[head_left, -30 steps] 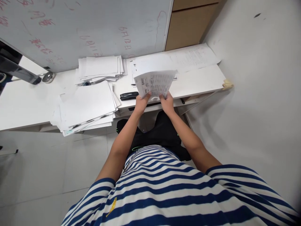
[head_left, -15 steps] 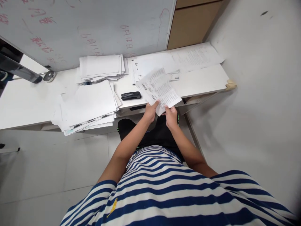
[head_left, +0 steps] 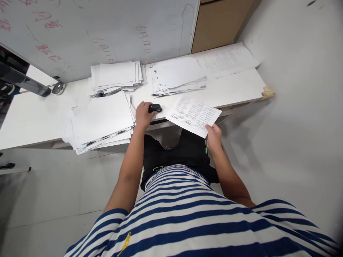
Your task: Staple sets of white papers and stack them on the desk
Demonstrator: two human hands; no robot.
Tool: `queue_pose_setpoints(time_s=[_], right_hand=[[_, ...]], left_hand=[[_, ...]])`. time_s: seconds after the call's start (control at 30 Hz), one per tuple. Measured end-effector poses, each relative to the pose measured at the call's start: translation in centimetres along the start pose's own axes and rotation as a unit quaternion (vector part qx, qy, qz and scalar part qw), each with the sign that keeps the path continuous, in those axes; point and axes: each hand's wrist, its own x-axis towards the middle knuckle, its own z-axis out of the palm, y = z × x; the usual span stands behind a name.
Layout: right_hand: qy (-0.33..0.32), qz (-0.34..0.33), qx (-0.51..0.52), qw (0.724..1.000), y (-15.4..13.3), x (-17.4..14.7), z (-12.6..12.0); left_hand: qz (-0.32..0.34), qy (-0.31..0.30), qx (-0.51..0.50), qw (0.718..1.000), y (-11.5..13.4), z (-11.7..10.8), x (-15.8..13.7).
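My left hand [head_left: 144,113] is closed around the left part of a black stapler [head_left: 155,107], which lies on the white desk [head_left: 235,91] close to its front edge. Between the thumb and fingers of my right hand [head_left: 214,136] is the lower right corner of the printed paper [head_left: 194,115]. This paper tilts over the desk's front edge, printed side up; whether it is one sheet or more I cannot tell. Left of my left hand lies a stack of papers [head_left: 104,117], its sheets uneven and overhanging the edge.
Behind are a second paper stack [head_left: 116,75] and a third pile [head_left: 177,73]. A large printed sheet [head_left: 227,60] reaches toward the right wall. A whiteboard [head_left: 120,28] with red writing stands along the back. A computer mouse [head_left: 58,88] sits at the far left.
My left hand has let go of the printed paper and moved left onto the stapler. My right hand has shifted right with the paper, which now lies flatter.
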Motion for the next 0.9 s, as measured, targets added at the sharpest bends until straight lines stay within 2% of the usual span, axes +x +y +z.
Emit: queue_pose_setpoints(time_s=[0.13,0.33,0.67,0.9], right_hand=[[-0.046,0.03,0.018,0.998,-1.2,-0.2,0.9],[-0.104,0.06,-0.004,0.993,-1.8,-1.5,2.5],[-0.1,0.064,0.024,0.993,-1.6,-1.7,3.1],[-0.159,0.091,-0.015,0.983,-0.6,-2.9,4.6]], left_hand=[[-0.004,-0.005,-0.024,1.0,0.1,-0.4,-0.3],[-0.021,-0.032,0.01,0.999,0.7,-1.3,-0.7],[-0.011,-0.03,0.027,0.999,0.5,-1.2,-0.8],[-0.006,-0.035,0.009,0.999,0.5,-1.2,-1.0]])
